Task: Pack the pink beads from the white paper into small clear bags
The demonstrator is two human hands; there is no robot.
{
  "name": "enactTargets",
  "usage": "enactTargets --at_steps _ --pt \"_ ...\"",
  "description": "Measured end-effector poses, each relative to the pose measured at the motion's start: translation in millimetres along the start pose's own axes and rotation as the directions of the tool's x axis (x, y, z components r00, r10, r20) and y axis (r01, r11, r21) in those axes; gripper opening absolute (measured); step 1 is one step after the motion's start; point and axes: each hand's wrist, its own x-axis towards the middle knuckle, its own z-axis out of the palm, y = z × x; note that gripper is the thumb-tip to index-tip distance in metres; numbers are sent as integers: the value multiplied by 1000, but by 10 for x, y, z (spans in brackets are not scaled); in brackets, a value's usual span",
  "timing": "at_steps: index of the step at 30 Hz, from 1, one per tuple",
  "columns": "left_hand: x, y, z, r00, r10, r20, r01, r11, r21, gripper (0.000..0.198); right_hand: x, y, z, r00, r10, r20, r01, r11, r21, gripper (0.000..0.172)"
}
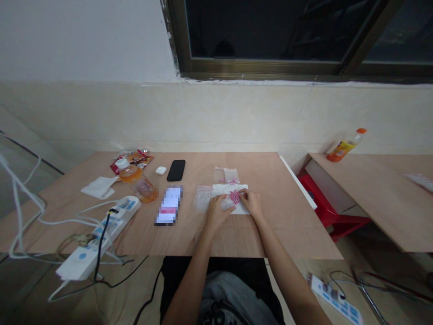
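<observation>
A cluster of small pink beads (234,197) lies on a white sheet of paper (242,210) in front of me. My left hand (217,210) rests at the left side of the paper, its thumb and fingers apart beside the beads. Something pale and clear shows between them, too small to make out. My right hand (251,202) touches the right edge of the cluster with its fingers bent together; whatever they may pinch is hidden. A clear plastic bag (201,198) lies left of my left hand. Behind the paper is another clear bag (220,174) with a few pink beads.
To the left are a lit phone (169,205), a dark phone (176,170), a white earbud case (161,170), an orange drink bottle (138,181), snack wrappers (135,158), a tissue (99,187) and a power strip (101,237) with cables. A red stool (324,203) stands right.
</observation>
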Motion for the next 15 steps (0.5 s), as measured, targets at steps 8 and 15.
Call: enactTargets --at_steps 8,15 --pt "-2 27 -22 1000 -8 4 8 1000 14 49 -10 14 -2 1000 -22 -20 23 999 42 25" --pt "-5 31 -27 1000 -5 0 5 1000 2 48 -32 53 11 996 -67 -52 78 963 260 32"
